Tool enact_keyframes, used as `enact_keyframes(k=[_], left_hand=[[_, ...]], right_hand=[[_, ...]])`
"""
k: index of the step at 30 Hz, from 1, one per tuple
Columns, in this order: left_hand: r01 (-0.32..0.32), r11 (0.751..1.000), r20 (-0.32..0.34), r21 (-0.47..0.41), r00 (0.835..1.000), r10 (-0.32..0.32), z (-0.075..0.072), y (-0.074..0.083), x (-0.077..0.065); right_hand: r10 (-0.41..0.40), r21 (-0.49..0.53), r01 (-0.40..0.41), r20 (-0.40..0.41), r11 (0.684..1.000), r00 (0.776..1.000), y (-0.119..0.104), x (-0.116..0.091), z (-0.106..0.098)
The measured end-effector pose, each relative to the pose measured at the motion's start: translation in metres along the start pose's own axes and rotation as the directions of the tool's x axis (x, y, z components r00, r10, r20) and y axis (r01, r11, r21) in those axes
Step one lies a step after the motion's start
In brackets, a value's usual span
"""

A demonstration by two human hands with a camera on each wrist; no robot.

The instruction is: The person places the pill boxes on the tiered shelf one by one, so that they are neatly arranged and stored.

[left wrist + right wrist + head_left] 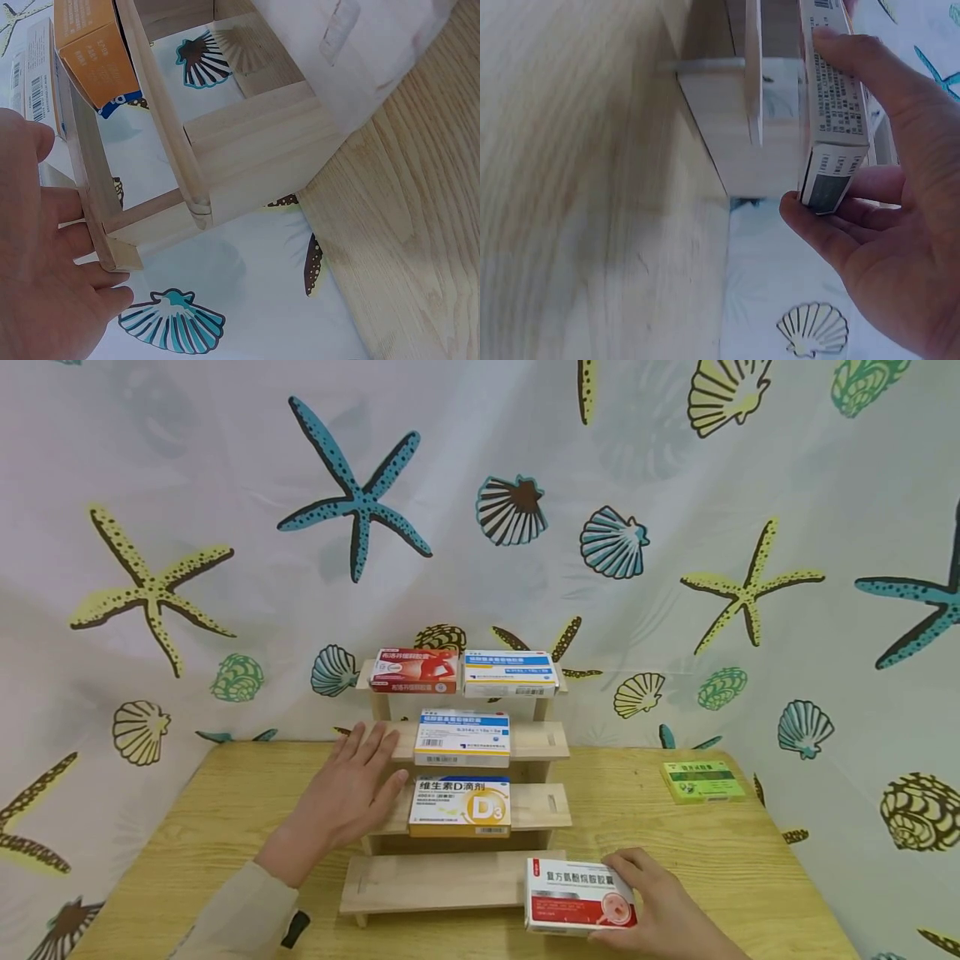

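My right hand (660, 902) grips a red-and-white medicine box (577, 906) by its right end. That box is at the right end of the lowest step of a wooden tiered shelf (427, 885); whether it touches the step I cannot tell. In the right wrist view, thumb and fingers close round the box (836, 112). My left hand (348, 793) rests with fairly straight fingers on the left side of the middle steps. Beside it are a blue-and-white box (461, 739) and a vitamin D box (459, 807). The left wrist view has its fingertips touching the shelf's edge.
On the top step are a red box (414, 671) and another blue-and-white box (510, 674). A yellow-green box (702, 782) lies on the wooden table (637, 810) to the right. A curtain (450, 602) printed with starfish and shells hangs behind.
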State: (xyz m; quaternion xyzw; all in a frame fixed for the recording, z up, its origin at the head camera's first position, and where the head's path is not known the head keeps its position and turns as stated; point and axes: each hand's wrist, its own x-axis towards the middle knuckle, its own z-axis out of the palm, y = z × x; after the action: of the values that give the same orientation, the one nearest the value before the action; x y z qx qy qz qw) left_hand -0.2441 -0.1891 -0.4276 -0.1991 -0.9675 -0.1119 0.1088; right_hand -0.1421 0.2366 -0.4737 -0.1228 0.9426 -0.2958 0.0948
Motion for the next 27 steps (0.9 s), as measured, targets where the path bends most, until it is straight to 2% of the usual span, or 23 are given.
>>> enact_keyframes(k=[4,11,20,27], left_hand=[[0.000,1.000,-0.005,0.001,1.000,0.000,0.001,-0.001,0.000],[0.003,1.000,0.001,0.000,1.000,-0.003,-0.001,0.000,0.000],[0.003,1.000,-0.005,-0.010,1.000,-0.003,0.000,0.000,0.001],[0.010,1.000,-0.002,-0.012,1.000,-0.010,0.000,0.000,0.001]], right_hand=[[-0.041,0.064,0.039,0.027,0.997,0.999,-0.014,0.006,0.013],[-0.124,0.094,0.118,0.060,0.989,0.990,-0.039,0.018,0.038],[-0.205,0.114,0.199,0.044,0.973,0.978,-0.070,0.033,0.063],[-0.255,0.051,0.254,0.017,0.966,0.967,-0.088,0.046,0.082]])
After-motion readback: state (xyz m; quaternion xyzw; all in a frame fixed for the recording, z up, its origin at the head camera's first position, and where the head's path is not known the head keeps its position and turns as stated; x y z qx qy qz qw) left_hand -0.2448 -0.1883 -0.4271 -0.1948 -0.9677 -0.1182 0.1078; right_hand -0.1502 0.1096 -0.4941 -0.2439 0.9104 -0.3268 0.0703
